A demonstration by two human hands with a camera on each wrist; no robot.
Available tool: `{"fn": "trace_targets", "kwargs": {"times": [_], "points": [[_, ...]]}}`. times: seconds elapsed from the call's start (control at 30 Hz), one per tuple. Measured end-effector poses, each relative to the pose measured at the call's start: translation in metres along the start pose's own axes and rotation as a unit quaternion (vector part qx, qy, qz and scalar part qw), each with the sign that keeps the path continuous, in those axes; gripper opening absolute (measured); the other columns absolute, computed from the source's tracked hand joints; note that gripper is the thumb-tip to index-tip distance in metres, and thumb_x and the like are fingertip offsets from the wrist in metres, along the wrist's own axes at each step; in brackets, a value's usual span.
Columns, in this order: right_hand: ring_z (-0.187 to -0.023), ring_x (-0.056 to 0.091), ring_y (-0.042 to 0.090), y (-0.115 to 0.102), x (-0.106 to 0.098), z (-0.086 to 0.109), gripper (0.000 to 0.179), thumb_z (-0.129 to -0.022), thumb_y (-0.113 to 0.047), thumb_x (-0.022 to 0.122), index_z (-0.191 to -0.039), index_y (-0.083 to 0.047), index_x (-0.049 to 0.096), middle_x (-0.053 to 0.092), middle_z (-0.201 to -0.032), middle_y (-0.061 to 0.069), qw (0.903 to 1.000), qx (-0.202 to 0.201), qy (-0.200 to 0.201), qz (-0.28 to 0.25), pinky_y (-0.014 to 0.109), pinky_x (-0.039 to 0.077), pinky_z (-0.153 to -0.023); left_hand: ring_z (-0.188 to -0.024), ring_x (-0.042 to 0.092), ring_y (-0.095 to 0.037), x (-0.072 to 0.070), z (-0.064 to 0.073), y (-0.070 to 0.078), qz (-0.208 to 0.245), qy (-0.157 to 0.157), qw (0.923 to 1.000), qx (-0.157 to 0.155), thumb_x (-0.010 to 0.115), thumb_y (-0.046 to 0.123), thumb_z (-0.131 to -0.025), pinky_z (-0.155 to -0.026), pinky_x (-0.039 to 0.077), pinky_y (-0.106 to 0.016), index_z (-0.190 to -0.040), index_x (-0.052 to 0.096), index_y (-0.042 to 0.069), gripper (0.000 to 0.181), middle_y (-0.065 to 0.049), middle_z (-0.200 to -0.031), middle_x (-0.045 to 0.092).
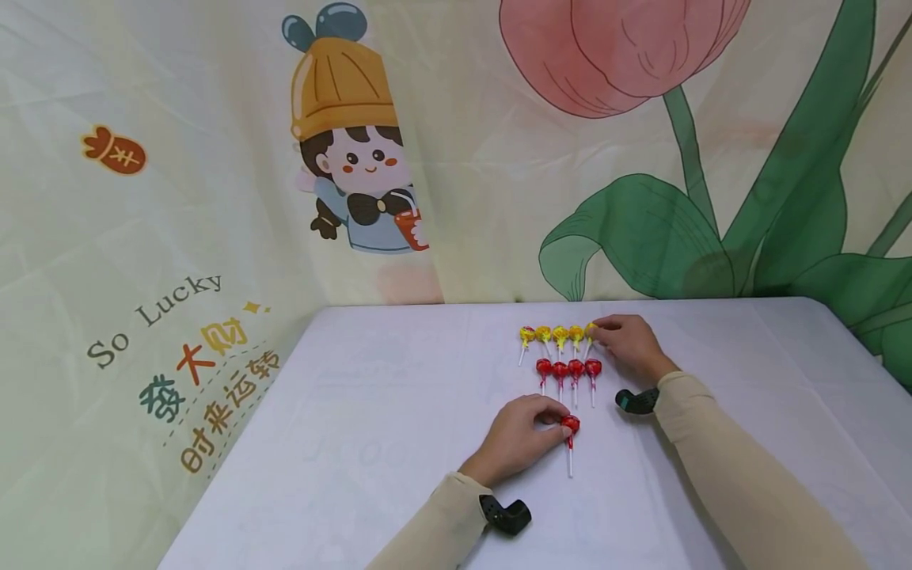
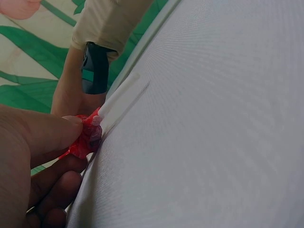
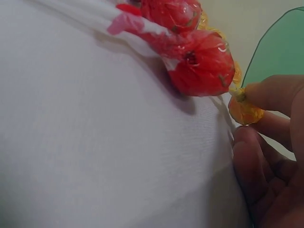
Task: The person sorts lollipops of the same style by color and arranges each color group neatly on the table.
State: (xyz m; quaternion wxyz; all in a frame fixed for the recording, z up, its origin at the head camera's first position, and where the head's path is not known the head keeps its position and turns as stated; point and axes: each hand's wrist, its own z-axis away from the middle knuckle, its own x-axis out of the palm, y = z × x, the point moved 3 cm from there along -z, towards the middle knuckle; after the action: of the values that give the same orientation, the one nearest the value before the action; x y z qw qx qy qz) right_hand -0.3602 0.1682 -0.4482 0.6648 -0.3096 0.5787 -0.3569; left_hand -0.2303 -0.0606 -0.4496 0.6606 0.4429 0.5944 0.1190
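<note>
My left hand (image 1: 518,437) pinches the head of a red lollipop (image 1: 571,424) between thumb and fingers, low over the table, its white stick pointing toward me. The left wrist view shows the thumb on the red wrapper (image 2: 90,130). At the right end of the back row, my right hand (image 1: 632,342) pinches a yellow lollipop (image 3: 247,110) by its head. Other yellow-wrapped lollipops (image 1: 560,336) extend leftward from it, the leftmost (image 1: 527,334) partly red. In front of these lies a row of red lollipops (image 1: 576,368), sticks toward me.
A white cloth covers the table (image 1: 385,396). Behind it hangs a printed backdrop (image 1: 484,198) with a cartoon figure and a large flower. Black devices (image 1: 637,401) are strapped to both wrists, over beige sleeves (image 1: 741,459).
</note>
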Motion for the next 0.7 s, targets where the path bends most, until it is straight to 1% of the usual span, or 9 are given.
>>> {"fn": "trace_targets", "kwargs": {"times": [0.37,0.57,0.7], "points": [[-0.117,0.054,0.034,-0.0006,0.0018,0.0006,0.046,-0.101,-0.035,0.059,-0.135,-0.004,0.06,0.056,-0.136,0.019,0.9995,-0.017,0.002,0.025,0.046,0.049,-0.098,-0.097,0.055,0.0,0.0002,0.0004,-0.0005,0.0,-0.002,1.0,-0.005,0.071,0.034,-0.094,-0.091,0.048,-0.029,-0.111,0.074,0.027,0.019,0.02,-0.103,0.063],[-0.118,0.054,0.034,0.0,0.0008,0.0016,0.047,-0.102,-0.035,0.058,-0.135,-0.002,0.06,0.057,-0.135,0.02,0.9993,-0.024,-0.001,0.028,0.047,0.047,-0.099,-0.096,0.055,0.0,0.0002,0.0001,-0.0004,-0.002,0.0,1.0,-0.001,0.072,0.033,-0.094,-0.09,0.047,-0.028,-0.11,0.074,0.026,0.018,0.02,-0.101,0.063],[-0.118,0.054,0.035,0.0004,0.0003,0.002,0.047,-0.102,-0.034,0.057,-0.136,-0.001,0.06,0.057,-0.135,0.02,0.9993,-0.021,0.0,0.03,0.047,0.047,-0.1,-0.095,0.055,0.0,0.0004,0.0,-0.0007,-0.001,0.001,1.0,0.003,0.072,0.033,-0.094,-0.089,0.047,-0.028,-0.11,0.074,0.026,0.018,0.02,-0.101,0.063]]}}
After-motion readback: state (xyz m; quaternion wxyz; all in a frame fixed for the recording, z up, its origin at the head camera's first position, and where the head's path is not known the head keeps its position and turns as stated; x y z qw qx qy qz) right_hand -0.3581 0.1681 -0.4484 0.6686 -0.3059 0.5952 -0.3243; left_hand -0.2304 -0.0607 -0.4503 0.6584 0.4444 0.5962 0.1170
